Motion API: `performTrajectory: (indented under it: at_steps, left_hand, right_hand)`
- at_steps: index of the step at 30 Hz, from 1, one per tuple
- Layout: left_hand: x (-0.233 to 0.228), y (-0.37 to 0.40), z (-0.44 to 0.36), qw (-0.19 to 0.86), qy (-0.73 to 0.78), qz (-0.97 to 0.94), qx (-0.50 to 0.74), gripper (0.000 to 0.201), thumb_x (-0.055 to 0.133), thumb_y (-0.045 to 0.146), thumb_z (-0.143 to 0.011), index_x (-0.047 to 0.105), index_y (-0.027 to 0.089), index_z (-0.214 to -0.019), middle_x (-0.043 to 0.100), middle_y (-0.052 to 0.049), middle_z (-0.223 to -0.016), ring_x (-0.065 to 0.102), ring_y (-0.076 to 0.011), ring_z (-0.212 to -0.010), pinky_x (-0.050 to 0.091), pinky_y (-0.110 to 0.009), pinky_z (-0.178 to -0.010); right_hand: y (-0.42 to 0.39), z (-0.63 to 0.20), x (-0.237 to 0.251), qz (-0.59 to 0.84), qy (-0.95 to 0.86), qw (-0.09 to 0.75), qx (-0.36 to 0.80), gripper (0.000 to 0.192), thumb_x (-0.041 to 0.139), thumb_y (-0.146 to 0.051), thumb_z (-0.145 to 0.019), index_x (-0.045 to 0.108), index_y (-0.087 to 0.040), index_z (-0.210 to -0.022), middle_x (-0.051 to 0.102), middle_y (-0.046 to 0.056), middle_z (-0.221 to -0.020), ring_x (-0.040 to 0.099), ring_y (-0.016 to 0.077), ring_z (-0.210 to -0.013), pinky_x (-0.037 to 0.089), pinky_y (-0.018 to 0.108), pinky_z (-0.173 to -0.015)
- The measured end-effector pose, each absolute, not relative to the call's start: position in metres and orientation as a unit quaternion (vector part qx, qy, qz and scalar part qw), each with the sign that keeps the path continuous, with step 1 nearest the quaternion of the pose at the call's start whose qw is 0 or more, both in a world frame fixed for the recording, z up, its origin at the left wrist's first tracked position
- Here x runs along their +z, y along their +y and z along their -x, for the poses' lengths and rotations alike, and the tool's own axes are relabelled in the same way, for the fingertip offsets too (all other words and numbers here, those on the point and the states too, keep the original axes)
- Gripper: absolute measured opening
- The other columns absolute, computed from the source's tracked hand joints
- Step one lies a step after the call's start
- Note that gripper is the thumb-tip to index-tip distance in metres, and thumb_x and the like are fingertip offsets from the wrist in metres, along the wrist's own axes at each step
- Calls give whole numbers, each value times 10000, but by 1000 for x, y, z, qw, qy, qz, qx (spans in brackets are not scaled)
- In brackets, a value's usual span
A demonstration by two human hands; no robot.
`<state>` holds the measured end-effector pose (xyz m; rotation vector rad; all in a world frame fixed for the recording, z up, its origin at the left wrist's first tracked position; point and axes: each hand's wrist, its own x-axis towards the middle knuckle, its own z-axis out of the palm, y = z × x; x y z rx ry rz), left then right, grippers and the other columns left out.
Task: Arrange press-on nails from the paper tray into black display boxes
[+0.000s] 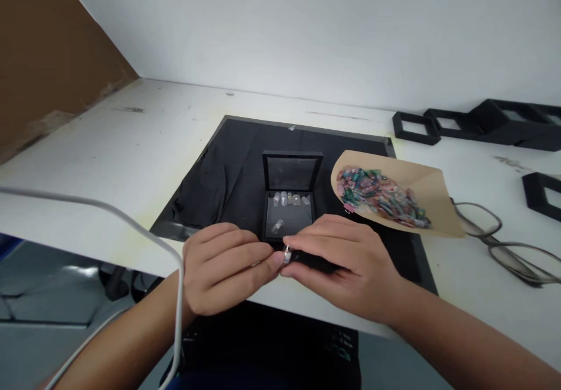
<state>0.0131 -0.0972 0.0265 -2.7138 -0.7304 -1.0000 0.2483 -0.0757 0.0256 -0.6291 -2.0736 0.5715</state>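
Both hands meet just in front of the box. Left hand (228,270): fingers bent together, thumb and index tips pressed to a small shiny piece (287,254). Right hand (350,261): same piece pinched between thumb and fingertips. Piece is over the near edge of the mat (245,144), partly hidden by the fingertips.

Box (298,217): black, on the mat, lid (291,173) raised at the far side. Inside, a row of small clear nails (290,199) near the hinge; a single nail (277,226) toward the near left. Hands partly block the box's near edge.

Surroundings: paper tray (423,182) right of the box, partly on the mat, holding a pile of coloured nails (379,194). Glasses (521,252) just beyond its right end. Black frames (416,128) at far right near the wall (307,33); another frame (532,194) nearer. White cable (131,221) crosses in front of the left forearm.
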Motion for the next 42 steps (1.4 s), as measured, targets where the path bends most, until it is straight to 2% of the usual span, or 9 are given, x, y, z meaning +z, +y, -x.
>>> performTrajectory:
  at_steps: [7, 10, 13, 16, 20, 24, 31, 39, 42]
  left_hand:
    - [21, -92, -15, 73, -237, 886, -393, 336, 826, 174, -799, 688, 144, -1104, 786, -15, -855, 728, -153, -709, 560, -283, -623]
    - [14, -87, -12, 32, -256, 872, -415, 104, 651, 277, -941, 692, 180, -940, 758, -27, -792, 716, -165, -689, 553, -299, -617]
    - [5, -80, -6, -38, -259, 847, -463, 521, 337, 356, -1064, 493, 208, -589, 554, -13, -513, 580, -153, -506, 466, -308, -531]
    - [2, -73, -2, -86, -274, 821, -493, 613, 195, 439, -1078, 361, 215, -532, 404, -9, -440, 430, -146, -435, 361, -320, -482]
    - [8, -70, -3, -93, -303, 851, -419, 452, 359, 299, -1050, 509, 200, -634, 530, -22, -537, 478, -144, -497, 374, -313, -509]
    - [13, -71, -8, -38, -298, 869, -394, 359, 558, 112, -911, 433, 205, -588, 465, 25, -476, 430, -121, -448, 333, -297, -478]
    - [16, -73, -10, -14, -272, 866, -420, 410, 590, 67, -853, 337, 209, -564, 409, 48, -469, 371, -101, -433, 302, -292, -469]
    - [14, -74, -10, -3, -289, 872, -395, 419, 615, 102, -862, 357, 201, -548, 400, 54, -476, 354, -100, -442, 282, -300, -480]
    - [16, -76, -8, 13, -299, 872, -387, 356, 578, 148, -889, 418, 201, -576, 474, 36, -503, 422, -116, -482, 321, -307, -514]
  right_hand:
    - [-78, -255, 36, 208, -870, 432, 115, 255, 771, -227, -862, 722, -216, -1113, 797, 39, -894, 726, 179, -755, 634, 333, -731]
    - [-76, -259, 43, 199, -878, 425, 94, 242, 768, -255, -861, 729, -230, -1098, 791, 38, -877, 714, 183, -741, 633, 345, -727]
    - [-69, -265, 41, 213, -873, 432, 75, 212, 766, -243, -846, 739, -212, -1054, 767, 48, -836, 690, 182, -726, 611, 349, -720]
    - [-61, -270, 34, 247, -879, 398, 91, 178, 715, -258, -877, 743, -210, -1046, 751, 51, -855, 676, 182, -748, 574, 342, -706]
    - [-57, -271, 29, 296, -907, 279, 109, 202, 628, -323, -940, 765, -184, -990, 745, 70, -901, 658, 191, -803, 502, 321, -677]
    - [-57, -266, 29, 313, -923, 204, 95, 282, 576, -361, -968, 771, -158, -952, 719, 84, -887, 611, 220, -847, 448, 357, -713]
    - [-65, -253, 21, 357, -919, 165, 39, 241, 572, -275, -944, 751, -152, -1046, 672, 73, -857, 536, 231, -815, 379, 393, -709]
    - [-68, -249, 18, 378, -913, 152, 25, 372, 523, -324, -1011, 699, -86, -1236, 700, 106, -964, 575, 243, -865, 425, 401, -730]
    - [-67, -254, 19, 368, -911, 180, 42, 339, 542, -327, -1011, 725, -122, -1211, 717, 90, -945, 579, 238, -858, 435, 407, -761]
